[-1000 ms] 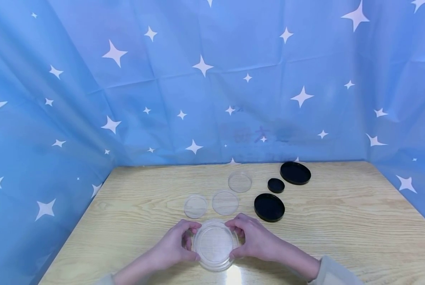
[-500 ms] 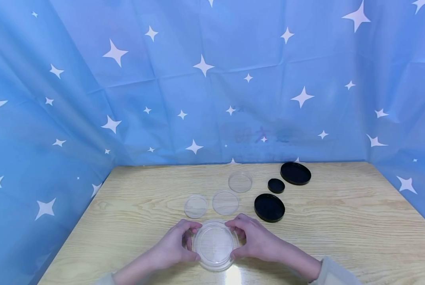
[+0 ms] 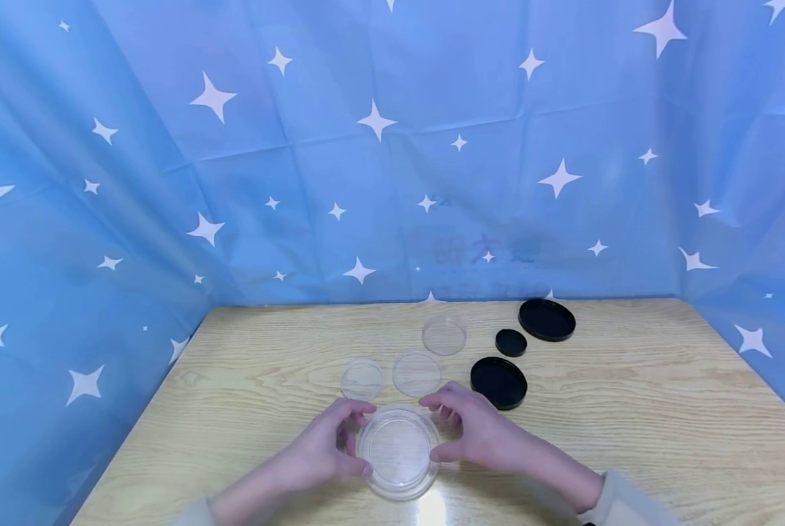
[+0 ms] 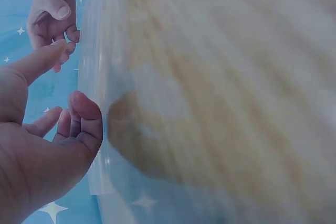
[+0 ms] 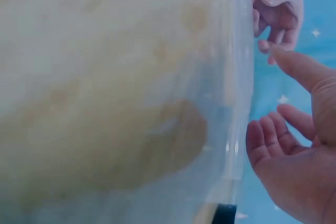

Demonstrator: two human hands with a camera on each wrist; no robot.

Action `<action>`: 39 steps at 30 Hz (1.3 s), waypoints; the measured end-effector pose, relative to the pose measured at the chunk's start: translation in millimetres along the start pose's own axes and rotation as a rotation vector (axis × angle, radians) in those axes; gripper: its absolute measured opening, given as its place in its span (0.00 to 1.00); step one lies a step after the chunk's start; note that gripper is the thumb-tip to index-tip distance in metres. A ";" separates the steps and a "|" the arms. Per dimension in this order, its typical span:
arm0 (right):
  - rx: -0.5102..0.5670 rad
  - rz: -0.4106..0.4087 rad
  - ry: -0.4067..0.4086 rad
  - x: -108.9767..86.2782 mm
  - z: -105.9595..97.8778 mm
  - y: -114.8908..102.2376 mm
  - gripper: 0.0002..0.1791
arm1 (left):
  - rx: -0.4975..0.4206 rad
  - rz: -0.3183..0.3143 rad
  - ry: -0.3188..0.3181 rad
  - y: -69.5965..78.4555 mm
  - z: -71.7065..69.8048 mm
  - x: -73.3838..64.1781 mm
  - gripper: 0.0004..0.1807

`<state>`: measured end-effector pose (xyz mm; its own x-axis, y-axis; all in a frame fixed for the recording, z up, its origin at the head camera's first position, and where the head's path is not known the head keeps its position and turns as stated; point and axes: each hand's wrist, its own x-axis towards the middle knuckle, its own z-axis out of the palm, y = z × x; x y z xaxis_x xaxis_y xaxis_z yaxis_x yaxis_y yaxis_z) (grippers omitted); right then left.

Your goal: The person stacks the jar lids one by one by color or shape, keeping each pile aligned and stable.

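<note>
A stack of clear round dishes (image 3: 400, 453), like petri dishes with raised rims, rests at the front middle of the table in the head view. My left hand (image 3: 327, 442) is on its left side, thumb right at the rim and fingers loosely spread. On the opposite side my right hand (image 3: 478, 431) stands with its fingers parted, its index finger beyond the far edge. Seen from the left wrist, the dish stack (image 4: 94, 30) has a layered side wall, and the fingers (image 4: 86, 121) stay relaxed beside it. The right wrist view shows the right hand (image 5: 294, 156) loosely open by the wall.
Behind the stack lie three clear discs or dishes: a left one (image 3: 362, 380), a middle one (image 3: 416, 374) and a far one (image 3: 444, 335). To the right are a black dish (image 3: 498, 383), a small black dish (image 3: 511, 342) and another black dish (image 3: 547, 319). A blue starry curtain (image 3: 379, 183) closes off the back.
Both hands have loosened from the stack's rim. The right hand has shifted slightly right and away, and the left fingers have opened a little. The stack has stayed in place.
</note>
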<state>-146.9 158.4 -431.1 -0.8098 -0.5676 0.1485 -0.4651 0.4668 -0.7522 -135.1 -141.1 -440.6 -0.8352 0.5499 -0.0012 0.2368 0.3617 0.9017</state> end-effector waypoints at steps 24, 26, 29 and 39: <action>-0.001 0.138 0.167 32.2 -35.5 16.1 0.37 | -0.095 0.142 0.135 30.7 -17.3 74.6 0.37; 0.021 0.144 0.165 32.8 -35.7 19.1 0.38 | -0.138 0.120 0.136 28.0 -16.3 77.9 0.37; 0.048 0.155 0.155 34.2 -34.9 22.9 0.38 | -0.182 0.077 0.139 22.1 -14.8 81.0 0.37; 0.069 0.203 0.161 41.5 -27.2 27.0 0.41 | -0.218 0.021 0.116 10.0 -16.7 99.6 0.40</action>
<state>-202.9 165.9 -427.8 -0.9329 -0.3498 0.0862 -0.2666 0.5095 -0.8182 -224.3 -95.2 -424.5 -0.8857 0.4608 0.0566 0.1524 0.1734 0.9730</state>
